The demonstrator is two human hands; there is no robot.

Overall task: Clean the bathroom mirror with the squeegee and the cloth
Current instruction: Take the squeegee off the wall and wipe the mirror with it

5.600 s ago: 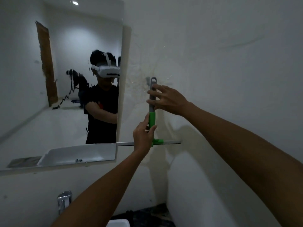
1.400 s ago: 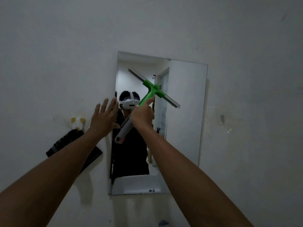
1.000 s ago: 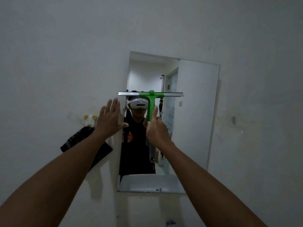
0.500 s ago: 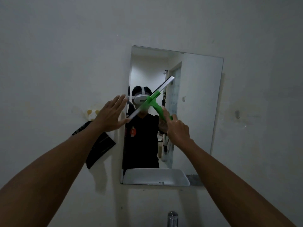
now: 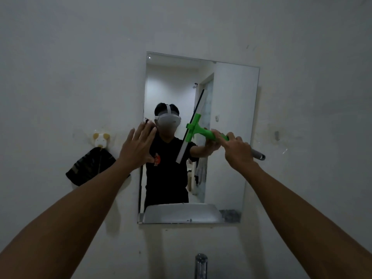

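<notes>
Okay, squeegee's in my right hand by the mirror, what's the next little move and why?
Probably press the squeegee blade flat onto the mirror near its top edge. The right hand holds it mid-glass with the blade near vertical, and the left hand rests open at the mirror's left edge.

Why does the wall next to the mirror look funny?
The wall right of the mirror has yellowish stains and a small bare hook; the left side is smudged around the animal hook holding a dark cloth. Nothing is spilled or broken.
</notes>
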